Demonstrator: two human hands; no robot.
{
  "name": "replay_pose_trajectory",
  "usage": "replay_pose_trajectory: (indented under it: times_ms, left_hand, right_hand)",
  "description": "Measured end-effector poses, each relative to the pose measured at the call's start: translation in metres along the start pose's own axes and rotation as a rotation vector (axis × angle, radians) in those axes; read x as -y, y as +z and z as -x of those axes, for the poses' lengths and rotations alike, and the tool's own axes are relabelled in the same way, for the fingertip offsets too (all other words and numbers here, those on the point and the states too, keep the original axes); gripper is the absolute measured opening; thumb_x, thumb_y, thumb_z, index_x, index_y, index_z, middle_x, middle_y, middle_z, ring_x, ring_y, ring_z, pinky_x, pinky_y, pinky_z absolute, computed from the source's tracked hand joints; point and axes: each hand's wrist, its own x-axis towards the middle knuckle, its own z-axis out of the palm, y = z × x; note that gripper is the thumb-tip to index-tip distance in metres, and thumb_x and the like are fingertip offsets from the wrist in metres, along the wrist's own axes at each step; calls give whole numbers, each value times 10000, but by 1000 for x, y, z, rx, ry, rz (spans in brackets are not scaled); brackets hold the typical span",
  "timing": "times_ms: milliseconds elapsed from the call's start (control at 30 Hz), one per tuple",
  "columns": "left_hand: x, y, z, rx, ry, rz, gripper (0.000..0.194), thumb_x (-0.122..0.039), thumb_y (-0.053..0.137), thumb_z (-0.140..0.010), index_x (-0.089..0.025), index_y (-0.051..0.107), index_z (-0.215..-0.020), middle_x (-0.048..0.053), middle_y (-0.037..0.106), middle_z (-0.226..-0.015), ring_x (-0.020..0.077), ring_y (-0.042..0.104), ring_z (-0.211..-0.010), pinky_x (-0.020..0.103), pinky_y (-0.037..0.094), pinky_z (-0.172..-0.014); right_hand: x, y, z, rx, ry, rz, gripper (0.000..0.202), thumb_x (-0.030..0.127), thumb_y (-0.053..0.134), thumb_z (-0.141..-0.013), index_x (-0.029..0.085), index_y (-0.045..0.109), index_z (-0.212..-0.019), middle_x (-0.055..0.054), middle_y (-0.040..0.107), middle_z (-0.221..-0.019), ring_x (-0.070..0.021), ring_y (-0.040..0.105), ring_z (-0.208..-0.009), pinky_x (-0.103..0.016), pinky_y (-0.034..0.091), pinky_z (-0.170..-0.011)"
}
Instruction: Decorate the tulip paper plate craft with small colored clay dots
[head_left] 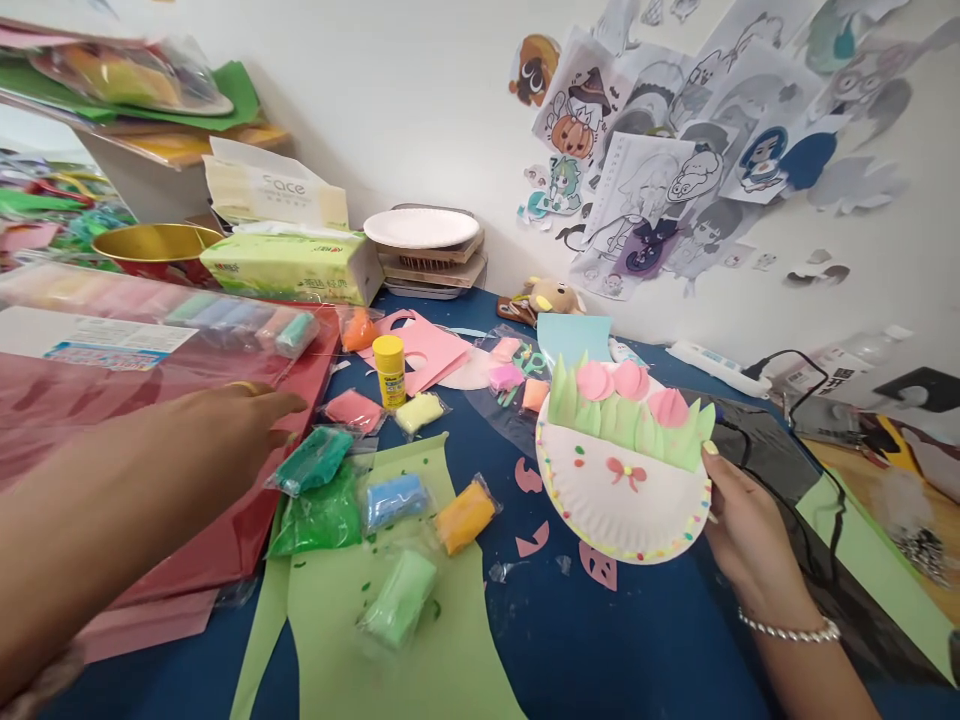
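Observation:
My right hand (746,515) pinches the right rim of a decorated paper plate craft (600,480), holding it up above the table. The plate has green paper grass, pink paper flowers, a small red bow and coloured dots along its lower edge. My left hand (232,430) reaches over a red plastic-wrapped pack (195,555), its fingers stretched out and nothing visible in them. Closest to those fingers lie a teal clay packet (315,460) and a green clay packet (322,515). Blue (395,500), orange (466,515) and light green (401,600) clay packets lie on green paper (322,640).
A yellow glue stick (390,372) stands beside pink paper (427,350). Behind are a tissue pack (300,265), a gold-lined bowl (154,245) and stacked plates (424,228). Pink scraps (532,540) lie on the blue table (540,640). A power strip (716,368) sits right.

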Motion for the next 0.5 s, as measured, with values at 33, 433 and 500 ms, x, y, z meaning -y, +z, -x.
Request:
replay_pose_trajectory:
  times_ms: [33, 433, 500]
  left_hand:
    - [3, 3, 1, 5, -40, -30, 340, -134, 378, -799, -146, 615, -1043, 81, 665, -1008, 221, 632, -894, 301, 452, -748]
    - [-8, 8, 7, -47, -101, -123, 443, -326, 429, -837, -162, 419, -1248, 131, 606, -1090, 267, 611, -940, 310, 441, -689]
    - [0, 10, 4, -110, -105, -115, 389, -345, 425, -835, -154, 493, -1167, 132, 620, -1024, 275, 617, -889, 332, 434, -718]
  right_hand:
    - [0, 1, 1, 9, 3, 0, 359, 392, 746, -555, 190, 678, -844, -28, 715, -749, -192, 657, -637, -237, 514, -490]
    - [-1, 1, 2, 22, -7, 12, 346, 387, 730, -583, 188, 668, -859, -38, 717, -790, -203, 656, -659, -253, 506, -483]
    - [-1, 3, 3, 30, -9, 17, 367, 400, 738, -567, 187, 665, -858, -40, 717, -787, -208, 656, -656, -260, 504, -487]
